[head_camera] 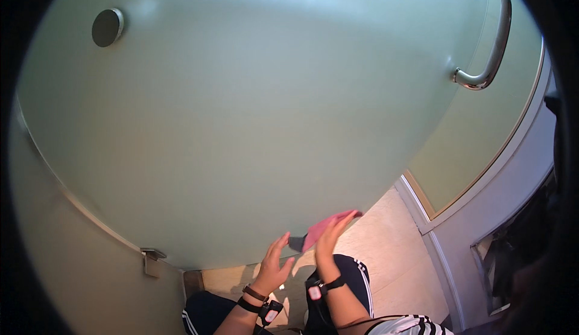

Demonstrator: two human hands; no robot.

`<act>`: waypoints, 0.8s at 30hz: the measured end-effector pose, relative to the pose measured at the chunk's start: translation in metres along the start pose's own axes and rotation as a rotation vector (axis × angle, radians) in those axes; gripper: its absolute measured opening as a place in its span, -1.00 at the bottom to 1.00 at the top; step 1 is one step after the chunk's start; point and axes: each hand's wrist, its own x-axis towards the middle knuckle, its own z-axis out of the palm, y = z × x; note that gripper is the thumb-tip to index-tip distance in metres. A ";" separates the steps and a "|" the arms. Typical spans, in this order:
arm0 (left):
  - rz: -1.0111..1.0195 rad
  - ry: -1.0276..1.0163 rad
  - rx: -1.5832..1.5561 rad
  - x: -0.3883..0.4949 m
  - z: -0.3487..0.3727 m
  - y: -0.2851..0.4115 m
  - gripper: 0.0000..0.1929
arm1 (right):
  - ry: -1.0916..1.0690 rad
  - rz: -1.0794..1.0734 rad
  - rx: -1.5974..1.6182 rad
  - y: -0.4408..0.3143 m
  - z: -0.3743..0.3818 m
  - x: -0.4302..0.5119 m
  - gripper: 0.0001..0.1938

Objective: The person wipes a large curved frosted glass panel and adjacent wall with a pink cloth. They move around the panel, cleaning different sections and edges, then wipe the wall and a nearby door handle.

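Observation:
A frosted glass door (253, 131) fills most of the head view. Near its lower edge, my right hand (331, 240) lies flat over a pink and grey cloth (319, 228), which rests against the glass. My left hand (275, 260) is raised just left of the cloth, fingers apart, its fingertips close to the cloth's grey corner; whether they touch it is not clear. Both wrists carry straps with small devices.
A chrome handle (501, 36) juts out at upper right, and a round dark knob (107, 28) at upper left. A metal hinge (153, 254) joins the door's lower left to a side panel (99, 262). Light tiled floor (384, 244) and a white frame (441, 256) lie right.

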 end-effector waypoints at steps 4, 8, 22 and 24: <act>-0.171 -0.026 -0.089 -0.016 -0.002 -0.033 -0.35 | -0.228 -0.318 -0.156 -0.019 0.028 -0.071 -0.16; 0.005 0.035 0.100 -0.027 -0.004 -0.066 -0.47 | -0.491 -0.803 -0.260 -0.058 0.041 -0.085 -0.25; -0.609 0.590 -0.392 -0.059 -0.100 -0.062 -0.88 | -0.338 -1.209 -0.432 -0.066 0.090 -0.108 -0.53; -0.561 0.821 -0.424 -0.067 -0.124 -0.062 -0.87 | -0.721 -1.150 -0.376 -0.102 0.112 -0.126 -0.51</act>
